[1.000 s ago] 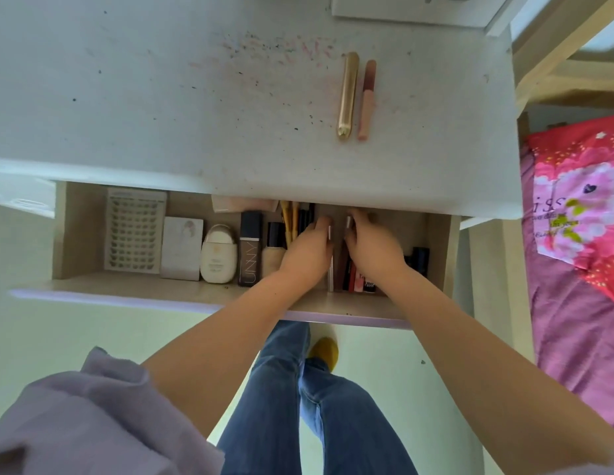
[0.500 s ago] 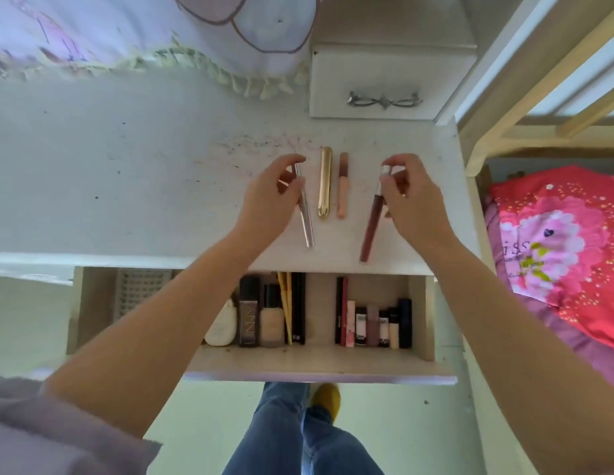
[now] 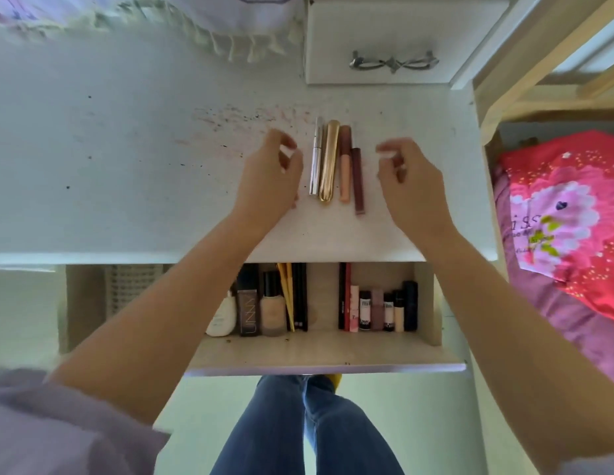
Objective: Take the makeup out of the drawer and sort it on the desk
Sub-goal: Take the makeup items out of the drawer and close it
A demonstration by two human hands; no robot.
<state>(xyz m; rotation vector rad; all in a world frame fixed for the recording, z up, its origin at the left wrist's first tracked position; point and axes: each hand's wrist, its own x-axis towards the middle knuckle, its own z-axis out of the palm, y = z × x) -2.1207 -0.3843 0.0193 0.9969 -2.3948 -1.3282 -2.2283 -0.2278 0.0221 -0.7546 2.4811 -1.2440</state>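
Currently:
Left hand [image 3: 267, 180]: grip released, beside four tubes [image 3: 336, 162].
Right hand [image 3: 413, 186]: grip released.
Tubes: near surface [image 3: 127, 166] front edge.

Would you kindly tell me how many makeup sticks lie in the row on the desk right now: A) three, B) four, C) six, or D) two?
B: the row holds a silver tube, a gold tube, a peach tube and a dark brown tube, side by side between the open hands.
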